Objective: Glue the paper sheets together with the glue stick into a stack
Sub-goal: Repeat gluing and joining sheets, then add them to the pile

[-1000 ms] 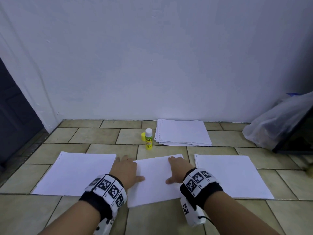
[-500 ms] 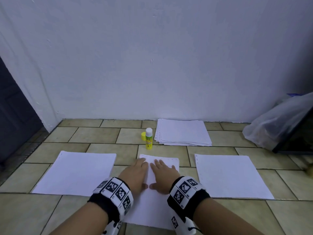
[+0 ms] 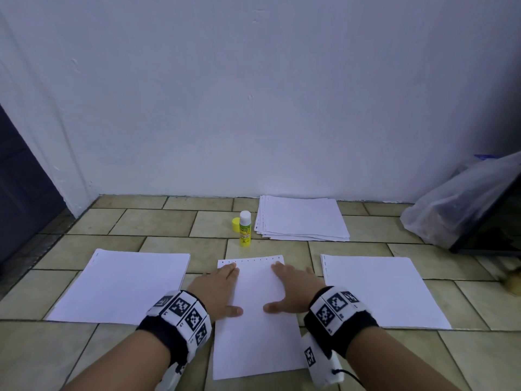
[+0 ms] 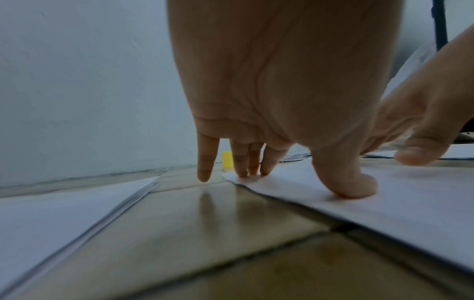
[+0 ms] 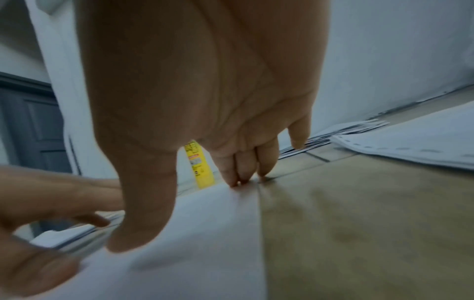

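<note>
A white sheet (image 3: 255, 320) with punched holes along its far edge lies lengthwise on the tiled floor in front of me. My left hand (image 3: 218, 289) presses flat on its left side, fingertips at the far left corner (image 4: 243, 174). My right hand (image 3: 291, 289) presses flat on its right side, fingertips near the far right corner (image 5: 238, 180). The yellow glue stick (image 3: 244, 228) stands uncapped just beyond the sheet, its yellow cap (image 3: 235, 224) beside it. Paper piles lie to the left (image 3: 124, 286), to the right (image 3: 377, 292) and at the wall (image 3: 303, 218).
A clear plastic bag (image 3: 462, 204) over a dark object (image 3: 496, 227) sits at the far right. A dark door (image 3: 19, 193) stands at the left, beside the white wall (image 3: 253, 94). Bare tiles (image 3: 158, 224) lie between the piles and the wall.
The middle sheet has turned from crosswise to lengthwise. Both hands came together at its centre, then spread apart toward the far corners, still flat on the paper.
</note>
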Tool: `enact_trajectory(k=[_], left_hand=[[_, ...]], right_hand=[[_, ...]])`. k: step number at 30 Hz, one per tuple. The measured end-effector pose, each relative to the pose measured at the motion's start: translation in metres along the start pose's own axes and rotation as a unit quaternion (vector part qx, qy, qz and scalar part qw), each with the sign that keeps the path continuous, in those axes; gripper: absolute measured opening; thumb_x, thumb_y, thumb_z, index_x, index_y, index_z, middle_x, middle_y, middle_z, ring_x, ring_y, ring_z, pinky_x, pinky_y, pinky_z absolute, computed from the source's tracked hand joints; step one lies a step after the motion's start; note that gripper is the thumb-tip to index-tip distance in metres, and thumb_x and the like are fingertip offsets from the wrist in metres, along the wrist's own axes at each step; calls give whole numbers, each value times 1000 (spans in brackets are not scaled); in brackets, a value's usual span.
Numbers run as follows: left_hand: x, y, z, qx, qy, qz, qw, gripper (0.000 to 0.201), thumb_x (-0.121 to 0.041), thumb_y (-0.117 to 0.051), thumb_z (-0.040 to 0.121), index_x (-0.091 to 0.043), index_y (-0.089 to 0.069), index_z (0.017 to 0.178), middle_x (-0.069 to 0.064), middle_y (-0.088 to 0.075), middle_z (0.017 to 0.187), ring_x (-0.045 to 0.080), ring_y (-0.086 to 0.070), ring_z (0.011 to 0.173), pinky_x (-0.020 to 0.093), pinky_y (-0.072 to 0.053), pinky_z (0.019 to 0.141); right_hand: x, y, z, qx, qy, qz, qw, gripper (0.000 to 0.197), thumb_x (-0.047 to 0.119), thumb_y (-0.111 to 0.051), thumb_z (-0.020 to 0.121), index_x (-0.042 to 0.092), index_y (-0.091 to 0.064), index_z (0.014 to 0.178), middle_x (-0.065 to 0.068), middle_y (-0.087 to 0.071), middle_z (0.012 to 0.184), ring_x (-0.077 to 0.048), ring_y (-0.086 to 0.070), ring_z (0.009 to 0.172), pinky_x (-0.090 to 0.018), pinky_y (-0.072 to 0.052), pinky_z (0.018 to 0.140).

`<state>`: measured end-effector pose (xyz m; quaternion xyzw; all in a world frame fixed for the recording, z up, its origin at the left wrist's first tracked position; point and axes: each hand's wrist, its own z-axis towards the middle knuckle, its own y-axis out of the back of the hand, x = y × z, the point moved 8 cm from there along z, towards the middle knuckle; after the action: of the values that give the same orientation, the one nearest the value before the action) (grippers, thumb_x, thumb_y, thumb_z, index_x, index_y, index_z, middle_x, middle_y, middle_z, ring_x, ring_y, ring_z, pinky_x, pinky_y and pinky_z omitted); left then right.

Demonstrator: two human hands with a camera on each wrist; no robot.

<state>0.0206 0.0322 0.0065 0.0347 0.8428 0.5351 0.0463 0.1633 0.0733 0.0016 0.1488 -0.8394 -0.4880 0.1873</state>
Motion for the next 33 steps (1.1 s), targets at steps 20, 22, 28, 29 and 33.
enact_trajectory(k=[20,22,28,29,33], left_hand=[[40,-13,5,62,16,-12,998,104,-58,-60,84,-15,6,153,-1,17,160,17,6,148,48,-5,118],[42,-17,9,52,37,-1,998,103,-63,-51,87,-12,12,152,3,21,159,19,12,148,50,0,118],[38,-25,20,45,81,1,996,100,-67,-35,91,-6,17,150,8,28,156,19,24,145,47,1,119],[38,-24,21,43,78,-4,996,100,-67,-35,91,-7,17,150,7,27,156,18,24,145,47,1,119],[43,-27,21,68,52,-40,996,132,-92,-36,64,-9,21,149,-1,31,154,13,23,145,49,0,119]], right_hand=[[-17,21,-17,-107,-40,-106,988,36,23,-49,94,21,-52,130,4,-50,126,-24,-35,127,-34,-37,90],[-22,23,-14,-97,-35,-48,994,53,39,-54,93,17,-42,139,3,-43,138,-23,-32,133,-37,-36,100],[-37,10,-1,3,-48,14,999,119,54,-75,71,13,1,152,-1,-3,160,-17,-7,147,-49,-14,117],[-38,10,2,4,-51,8,999,123,53,-77,69,12,4,152,-1,1,161,-17,-1,148,-51,-11,117],[-41,16,9,-6,-44,21,999,135,52,-84,60,15,8,152,2,6,161,-17,4,148,-51,-1,118]])
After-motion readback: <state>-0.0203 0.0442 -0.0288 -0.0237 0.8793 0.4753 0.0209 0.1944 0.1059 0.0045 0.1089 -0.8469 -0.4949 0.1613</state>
